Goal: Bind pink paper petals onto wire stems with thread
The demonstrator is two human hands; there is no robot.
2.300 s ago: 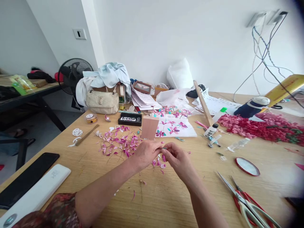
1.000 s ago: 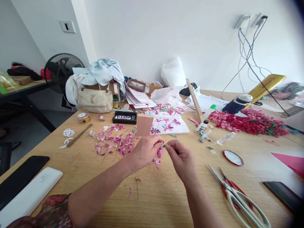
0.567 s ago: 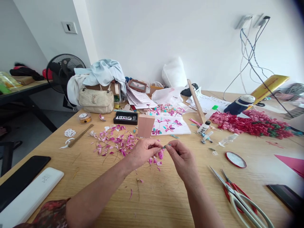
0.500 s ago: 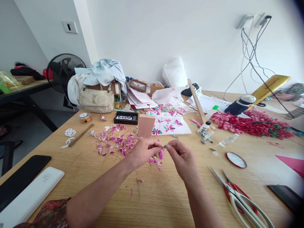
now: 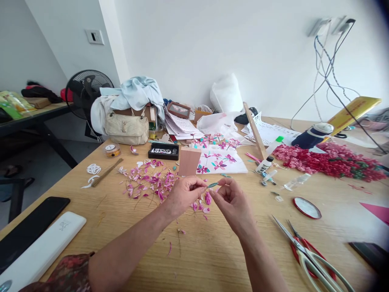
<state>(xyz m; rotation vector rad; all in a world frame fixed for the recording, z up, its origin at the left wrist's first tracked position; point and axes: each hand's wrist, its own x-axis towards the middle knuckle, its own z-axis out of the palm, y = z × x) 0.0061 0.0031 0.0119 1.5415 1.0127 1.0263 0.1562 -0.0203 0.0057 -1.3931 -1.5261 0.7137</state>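
The left hand (image 5: 184, 196) pinches one end of a small teal leaf (image 5: 212, 185) between thumb and fingertips, and the leaf sits raised over the counter (image 5: 212, 259), in the space between the two hands. The right hand (image 5: 232, 202) is close to the leaf's other end, its thumb and forefinger parted and its remaining fingers curled in; whether a fingertip touches the leaf, I cannot tell. Just beyond the hands a wooden block (image 5: 189, 161) stands upright, with a loose spread of pink petals (image 5: 152, 178) to its left and a white sheet (image 5: 240, 165) bearing pink and teal flowers to its right. A black case (image 5: 164, 151) lies behind the petals, and a small round tub (image 5: 112, 150) is near the counter's left edge. Right of the sheet, a bottle (image 5: 264, 165) with a black cap leans over, and past it lies a heap of pink and red flowers (image 5: 328, 160). Nearer the person, on the right, are a round dish (image 5: 306, 207) with a red rim and two pairs of scissors (image 5: 311, 256), one overlapping the other; a white bar (image 5: 42, 251) lies beside a black one (image 5: 30, 219) on the left
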